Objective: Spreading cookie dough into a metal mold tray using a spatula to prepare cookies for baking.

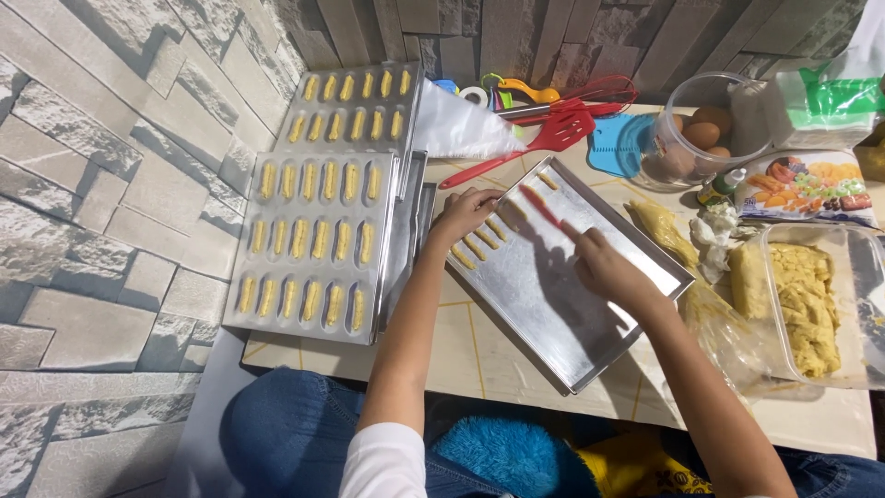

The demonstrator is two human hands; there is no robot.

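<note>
A metal baking tray [590, 341] lies on the low table in front of me, with several small yellow dough sticks [475, 247] lined up at its far left corner. My left hand [464, 212] rests with its fingers on those sticks, holding nothing. My right hand [604, 263] hovers over the tray and grips a thin red stick-like tool [539, 205] that points toward the dough sticks. A clear plastic container [862, 304] of yellow dough [807, 295] stands at the right.
Two filled trays of dough sticks [309, 249] are stacked at the left by the stone wall. A piping bag [461, 124], red spatula [544, 140], whisk [590, 92], a bowl of eggs [701, 129] and packets [802, 184] sit at the back.
</note>
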